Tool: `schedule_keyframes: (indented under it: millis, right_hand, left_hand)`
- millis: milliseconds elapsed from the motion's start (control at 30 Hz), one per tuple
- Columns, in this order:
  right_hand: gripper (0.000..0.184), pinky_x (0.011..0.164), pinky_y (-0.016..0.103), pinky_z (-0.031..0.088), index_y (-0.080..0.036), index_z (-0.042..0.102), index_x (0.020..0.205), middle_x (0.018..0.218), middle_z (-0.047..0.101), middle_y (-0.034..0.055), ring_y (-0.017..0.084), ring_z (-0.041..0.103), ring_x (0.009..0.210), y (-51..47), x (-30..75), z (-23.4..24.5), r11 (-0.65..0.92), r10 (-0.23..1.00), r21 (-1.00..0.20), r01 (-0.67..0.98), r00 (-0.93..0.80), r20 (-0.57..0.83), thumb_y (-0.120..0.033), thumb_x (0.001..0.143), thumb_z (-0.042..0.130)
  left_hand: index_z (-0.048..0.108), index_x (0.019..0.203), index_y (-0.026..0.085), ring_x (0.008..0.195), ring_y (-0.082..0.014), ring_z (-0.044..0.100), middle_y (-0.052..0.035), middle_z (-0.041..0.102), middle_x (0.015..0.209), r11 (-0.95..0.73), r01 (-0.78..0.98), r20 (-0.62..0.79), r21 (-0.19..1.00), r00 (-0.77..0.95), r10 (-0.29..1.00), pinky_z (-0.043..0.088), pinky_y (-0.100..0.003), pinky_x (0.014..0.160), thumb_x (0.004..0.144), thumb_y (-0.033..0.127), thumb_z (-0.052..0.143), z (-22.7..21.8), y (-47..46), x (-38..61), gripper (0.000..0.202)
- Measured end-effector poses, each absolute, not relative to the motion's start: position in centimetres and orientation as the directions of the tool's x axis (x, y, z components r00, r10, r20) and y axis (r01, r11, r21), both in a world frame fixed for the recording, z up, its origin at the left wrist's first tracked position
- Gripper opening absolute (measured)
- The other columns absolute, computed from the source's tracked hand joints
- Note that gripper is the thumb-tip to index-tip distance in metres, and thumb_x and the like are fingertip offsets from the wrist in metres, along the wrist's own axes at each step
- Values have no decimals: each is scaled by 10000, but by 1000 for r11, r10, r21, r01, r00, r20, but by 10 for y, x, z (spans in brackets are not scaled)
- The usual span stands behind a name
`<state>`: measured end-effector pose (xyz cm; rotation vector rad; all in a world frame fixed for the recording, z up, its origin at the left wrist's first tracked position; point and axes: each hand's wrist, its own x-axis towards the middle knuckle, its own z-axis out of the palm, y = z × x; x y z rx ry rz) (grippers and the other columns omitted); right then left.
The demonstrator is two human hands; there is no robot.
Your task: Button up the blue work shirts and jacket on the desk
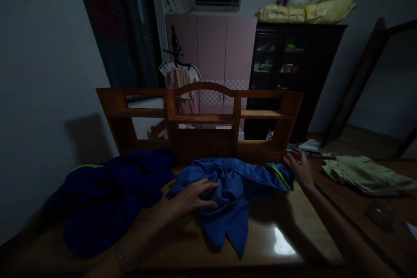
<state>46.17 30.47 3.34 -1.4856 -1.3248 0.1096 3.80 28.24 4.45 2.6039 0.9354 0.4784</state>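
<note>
A crumpled bright blue garment (pixel 234 191) with a yellow-green stripe lies on the glossy wooden desk (pixel 286 243) in the head view. My left hand (pixel 193 195) rests on its left part, fingers curled into the cloth. My right hand (pixel 301 167) lies at the garment's right end by the stripe, fingers stretched out flat. A darker navy garment (pixel 107 200) is heaped at the left of the desk, apart from both hands.
A wooden shelf unit (pixel 202 117) stands along the back of the desk. A folded pale green garment (pixel 365 173) lies on a surface at right. Behind are a pink wardrobe (pixel 224 52), a dark cabinet (pixel 293 69) with bedding on top, and a clothes stand (pixel 177 74).
</note>
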Motion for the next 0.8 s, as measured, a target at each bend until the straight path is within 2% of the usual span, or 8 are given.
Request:
schedule_keyframes:
  millis: [100, 167, 233, 333, 433, 533, 633, 800]
  right_hand:
    - [637, 959, 431, 445, -261, 377, 1382, 1329, 488, 114, 291, 489, 1198, 292, 451, 30, 347, 864, -594, 726, -1, 504, -530, 827, 537]
    - [848, 1035, 477, 354, -281, 288, 1436, 1455, 333, 106, 323, 351, 1307, 280, 440, 24, 441, 863, -408, 800, -253, 438, -517, 714, 666]
    - [969, 1071, 551, 241, -278, 242, 1456, 1497, 241, 113, 358, 258, 1345, 271, 432, 18, 450, 847, -204, 869, -343, 406, -410, 635, 739]
    - [725, 1046, 510, 290, -260, 427, 1368, 1373, 458, 105, 319, 433, 1244, 271, 434, 19, 384, 854, -33, 923, -341, 392, -170, 677, 625]
    - [573, 880, 357, 447, -245, 603, 1181, 1138, 643, 63, 256, 601, 1028, 280, 452, 42, 271, 878, -33, 962, -233, 419, -48, 652, 500]
    - [551, 762, 308, 462, -260, 606, 1159, 1076, 672, 41, 250, 636, 937, 290, 471, 80, 143, 834, -86, 986, -73, 547, -59, 659, 489]
    - [417, 707, 294, 446, -280, 625, 1109, 983, 693, 27, 249, 647, 880, 300, 484, 121, 92, 750, -135, 987, 20, 661, -131, 739, 503]
    - [334, 767, 259, 430, -204, 657, 1034, 968, 681, 43, 214, 628, 912, 324, 486, 176, 315, 675, -124, 941, -130, 726, -109, 747, 515]
  left_hand:
    - [532, 1245, 297, 1041, -196, 543, -48, 539, 1149, -739, 539, 302, 405, 684, 664, 426, -311, 914, 831, 522, 537, 62, 295, 53, 471]
    - [502, 1274, 298, 1124, -210, 506, -53, 515, 1227, -772, 536, 350, 340, 690, 633, 389, -332, 982, 823, 543, 533, 70, 310, 72, 514]
    - [450, 1323, 289, 1168, -232, 479, -64, 494, 1280, -802, 537, 354, 261, 720, 597, 366, -360, 1016, 771, 594, 567, 72, 326, 95, 642]
    - [376, 1379, 262, 1209, -267, 448, -87, 464, 1342, -832, 533, 313, 150, 773, 552, 357, -391, 1028, 675, 653, 626, 65, 349, 129, 843]
    - [417, 1350, 259, 1180, -256, 485, -72, 537, 1276, -826, 560, 290, 64, 781, 552, 372, -368, 1011, 707, 556, 660, 59, 368, 156, 748]
    - [517, 1237, 259, 1057, -204, 577, -52, 622, 1120, -763, 645, 321, 42, 715, 621, 420, -311, 935, 859, 306, 540, 67, 381, 169, 381]
    - [510, 1203, 231, 1010, -193, 604, -74, 618, 1109, -649, 755, 498, 96, 528, 688, 445, -289, 861, 929, 211, 370, 89, 388, 165, 308]
    - [519, 1181, 227, 956, -215, 618, -72, 629, 1093, -471, 881, 719, 46, 298, 628, 433, -278, 752, 929, 211, 374, 149, 388, 135, 291]
